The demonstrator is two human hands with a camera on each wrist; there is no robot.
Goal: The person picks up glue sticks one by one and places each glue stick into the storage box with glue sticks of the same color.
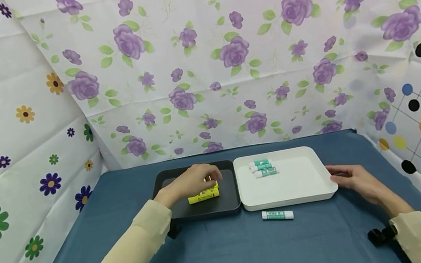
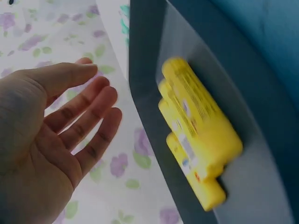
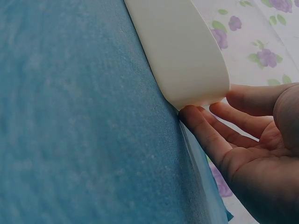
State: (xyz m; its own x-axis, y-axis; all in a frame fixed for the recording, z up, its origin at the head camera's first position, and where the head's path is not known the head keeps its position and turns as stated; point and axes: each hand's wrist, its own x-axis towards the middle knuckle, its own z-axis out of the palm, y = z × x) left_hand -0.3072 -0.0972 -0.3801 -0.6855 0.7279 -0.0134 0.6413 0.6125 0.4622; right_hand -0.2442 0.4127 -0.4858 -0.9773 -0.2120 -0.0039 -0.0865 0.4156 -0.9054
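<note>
My left hand (image 1: 195,179) hovers over the black tray (image 1: 181,212), its fingers loosely bent and holding nothing. Beneath it lie several yellow glue sticks (image 1: 203,196), stacked side by side; the left wrist view shows these glue sticks (image 2: 201,112) apart from the left hand (image 2: 60,126). At the right end of the white tray (image 1: 299,186), my right hand (image 1: 359,180) holds the front corner. In the right wrist view, the thumb of the right hand (image 3: 252,144) meets the tray's rim and the fingers sit at its lower edge.
Three white-and-green glue sticks (image 1: 266,172) lie in the white tray's back left. Another green-labelled glue stick (image 1: 277,215) lies on the blue cloth (image 1: 292,250) before the trays. Flowered curtains (image 1: 200,61) stand behind and at the sides. The two trays sit side by side.
</note>
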